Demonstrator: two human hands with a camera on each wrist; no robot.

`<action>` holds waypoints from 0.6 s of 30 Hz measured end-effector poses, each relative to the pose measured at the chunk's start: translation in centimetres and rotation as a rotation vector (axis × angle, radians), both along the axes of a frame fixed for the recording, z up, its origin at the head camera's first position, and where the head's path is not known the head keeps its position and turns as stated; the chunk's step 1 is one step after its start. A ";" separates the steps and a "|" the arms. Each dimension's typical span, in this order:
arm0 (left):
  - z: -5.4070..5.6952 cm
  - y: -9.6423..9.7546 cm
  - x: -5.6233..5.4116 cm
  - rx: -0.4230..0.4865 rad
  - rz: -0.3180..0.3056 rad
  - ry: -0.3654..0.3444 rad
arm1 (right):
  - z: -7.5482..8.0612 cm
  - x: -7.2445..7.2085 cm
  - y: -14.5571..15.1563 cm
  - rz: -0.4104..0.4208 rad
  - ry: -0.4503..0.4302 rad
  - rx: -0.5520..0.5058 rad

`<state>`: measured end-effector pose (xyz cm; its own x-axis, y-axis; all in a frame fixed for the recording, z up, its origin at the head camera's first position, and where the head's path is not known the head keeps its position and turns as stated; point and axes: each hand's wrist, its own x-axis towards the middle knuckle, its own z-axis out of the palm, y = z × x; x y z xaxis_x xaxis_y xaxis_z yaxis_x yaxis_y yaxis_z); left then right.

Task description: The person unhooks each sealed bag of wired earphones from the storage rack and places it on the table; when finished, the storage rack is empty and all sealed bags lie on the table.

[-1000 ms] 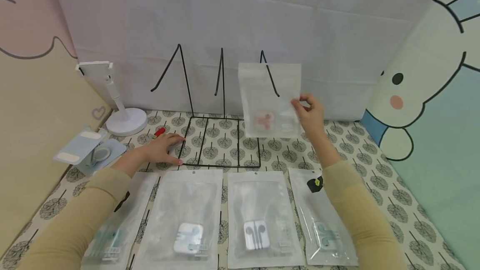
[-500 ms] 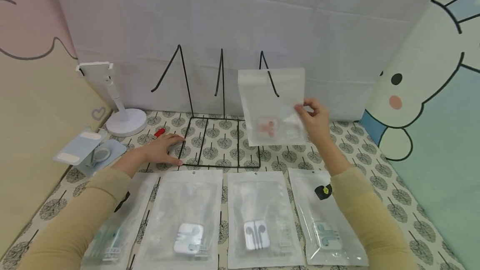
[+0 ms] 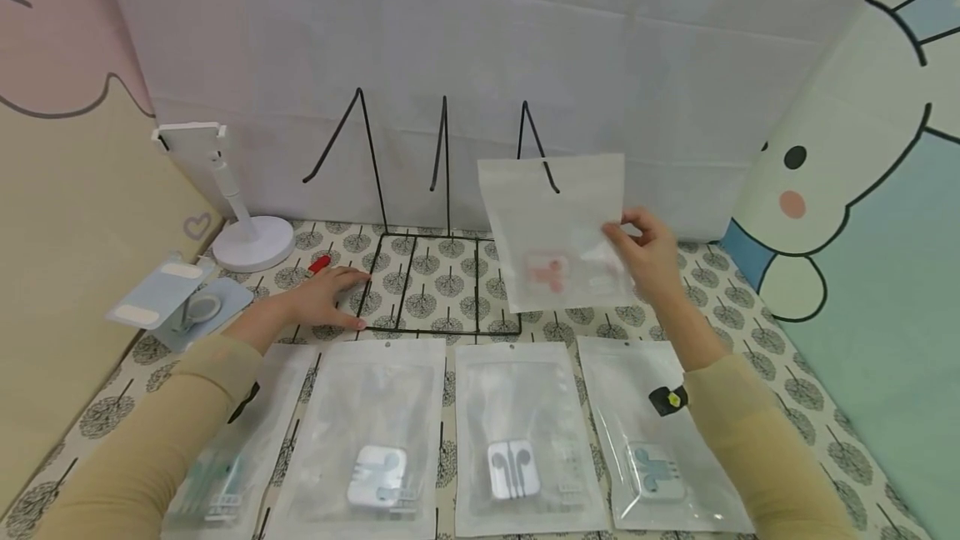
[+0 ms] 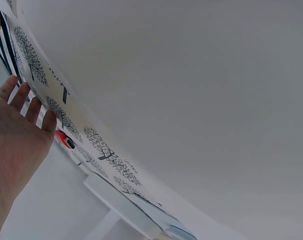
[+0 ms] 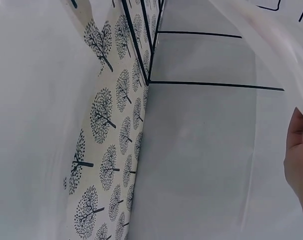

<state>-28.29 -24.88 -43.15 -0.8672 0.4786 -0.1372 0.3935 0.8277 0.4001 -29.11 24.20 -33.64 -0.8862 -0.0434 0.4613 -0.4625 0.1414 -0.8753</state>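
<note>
My right hand (image 3: 651, 261) pinches the right edge of a translucent white zip bag (image 3: 555, 215) holding a pink earphone set (image 3: 547, 272). Near its top edge, the bag hangs around the right hook of a black wire rack (image 3: 444, 332); the hook's tip shows in front of it. In the right wrist view, the bag (image 5: 276, 45) appears beside my fingertips. My left hand (image 3: 324, 298) lies at the left side of the rack's base, fingers spread, thumb by the front corner. In the left wrist view, that hand's palm (image 4: 16, 135) is visible, fingers extended.
Several bags lie in a row in front, including one with white earphones (image 3: 513, 470) and one with a black label (image 3: 667, 400). A white phone stand (image 3: 253, 243), a blue folding stand (image 3: 180, 298) and a red object (image 3: 319, 263) are at left. A white cloth hangs behind.
My right hand has moved down, right and closer, drawing the bag along the hook toward its tip. The bag looks larger and lower. My left hand has stayed put.
</note>
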 end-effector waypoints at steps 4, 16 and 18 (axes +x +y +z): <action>0.0 0.2 0.1 -0.019 0.003 0.011 | 0.4 0.9 0.3 0.002 0.000 0.014; 0.1 0.7 0.6 -0.084 0.020 0.061 | 1.2 3.1 1.5 0.046 0.018 0.020; 0.1 0.7 0.6 -0.090 0.018 0.066 | 1.2 3.5 1.7 0.043 0.031 0.037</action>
